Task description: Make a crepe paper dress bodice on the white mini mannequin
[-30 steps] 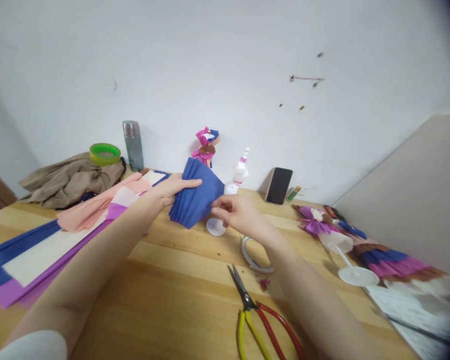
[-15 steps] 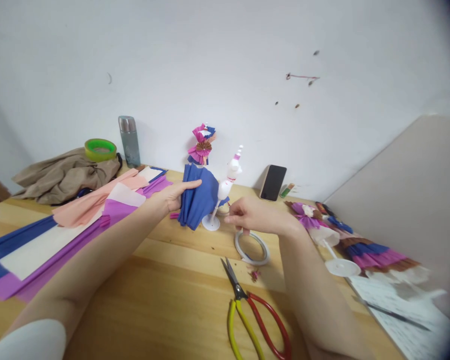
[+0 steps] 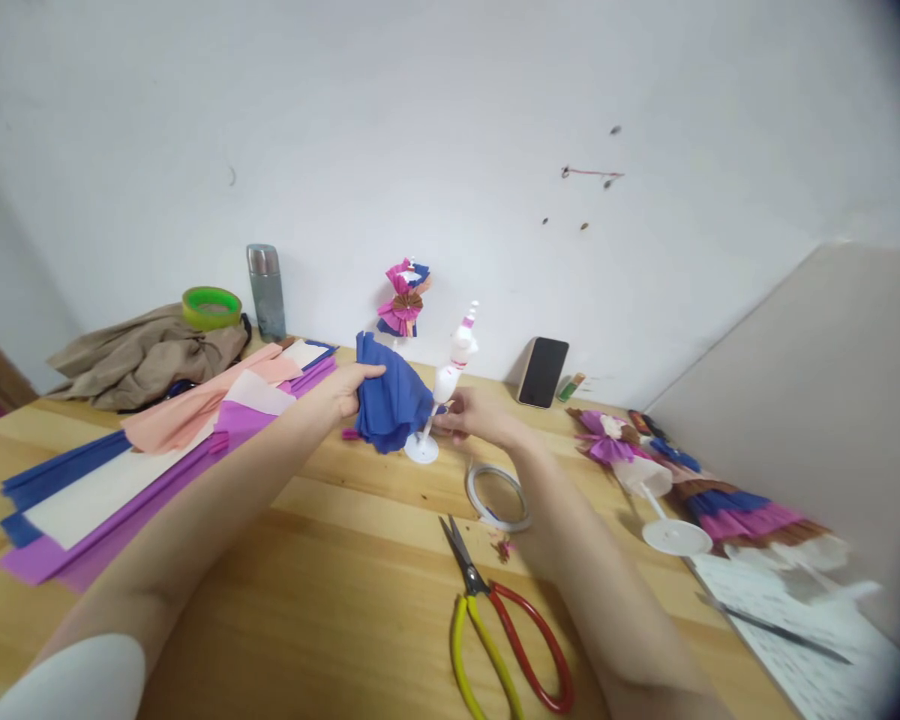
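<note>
My left hand (image 3: 345, 388) grips a gathered piece of blue crepe paper (image 3: 392, 393), its thumb lying over the pleats. The paper fans out beside a slim white doll figure (image 3: 450, 375) with pink bands, which stands on a stem and a round white base (image 3: 421, 448). On the figure's other side, my right hand (image 3: 474, 414) has its fingers closed by the stem, near the paper's right edge. What those fingers pinch is hidden. A roll of narrow white tape (image 3: 471, 490) lies below that hand, and scissors (image 3: 471, 578) with yellow and red handles lie closer to me.
Crepe paper strips (image 3: 142, 470) spread across the left, with tan cloth (image 3: 142, 350), green tape (image 3: 211, 308) and a flask (image 3: 267, 292) behind. A phone (image 3: 544, 372) leans on the wall. Dressed paper dolls (image 3: 750, 505), a pen (image 3: 784, 632) and a written sheet (image 3: 802, 650) are right.
My right hand has moved from above the tape roll up and left to the stem. The blue paper has tilted and bunched up more in my left hand. The view has shifted slightly.
</note>
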`<control>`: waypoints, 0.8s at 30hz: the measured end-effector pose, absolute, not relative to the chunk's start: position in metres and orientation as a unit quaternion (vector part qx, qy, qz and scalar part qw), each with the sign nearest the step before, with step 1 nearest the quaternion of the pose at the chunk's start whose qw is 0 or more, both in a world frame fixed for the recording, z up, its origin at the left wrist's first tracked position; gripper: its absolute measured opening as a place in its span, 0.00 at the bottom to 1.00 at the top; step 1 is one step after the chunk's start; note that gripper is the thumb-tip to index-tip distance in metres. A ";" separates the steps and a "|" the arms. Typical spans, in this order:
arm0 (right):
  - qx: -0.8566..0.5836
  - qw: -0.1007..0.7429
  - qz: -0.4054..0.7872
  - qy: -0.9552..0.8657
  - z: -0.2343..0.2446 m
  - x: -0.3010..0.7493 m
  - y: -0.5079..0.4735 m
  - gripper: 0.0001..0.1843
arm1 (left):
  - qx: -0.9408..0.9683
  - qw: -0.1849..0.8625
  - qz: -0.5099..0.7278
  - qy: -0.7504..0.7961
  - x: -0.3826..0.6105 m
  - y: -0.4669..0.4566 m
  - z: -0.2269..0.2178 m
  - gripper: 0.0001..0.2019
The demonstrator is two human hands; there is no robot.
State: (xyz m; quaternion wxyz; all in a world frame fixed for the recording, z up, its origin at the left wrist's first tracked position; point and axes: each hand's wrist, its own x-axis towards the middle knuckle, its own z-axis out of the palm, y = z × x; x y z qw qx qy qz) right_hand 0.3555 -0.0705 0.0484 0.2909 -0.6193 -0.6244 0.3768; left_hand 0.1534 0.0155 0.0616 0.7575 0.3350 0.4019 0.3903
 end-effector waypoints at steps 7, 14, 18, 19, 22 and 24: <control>-0.598 0.311 0.347 -0.652 0.026 0.346 -0.057 0.12 | 0.315 0.604 0.626 0.380 0.155 0.025 0.065 0.08; -0.579 0.302 0.341 -0.676 0.030 0.326 -0.065 0.10 | 0.333 0.572 0.655 0.364 0.155 0.008 0.031 0.09; -0.581 0.285 0.336 -0.684 0.031 0.316 -0.072 0.09 | 0.293 0.657 0.552 0.421 0.156 -0.005 0.003 0.04; -0.582 0.277 0.332 -0.688 0.032 0.315 -0.073 0.09 | 0.288 0.669 0.534 0.429 0.155 -0.007 -0.002 0.03; -0.594 0.247 0.298 -0.705 0.035 0.313 -0.077 0.09 | 0.280 0.691 0.499 0.442 0.150 -0.012 -0.011 0.03; -0.595 0.237 0.283 -0.713 0.036 0.311 -0.079 0.10 | 0.286 0.696 0.489 0.442 0.145 -0.016 -0.013 0.04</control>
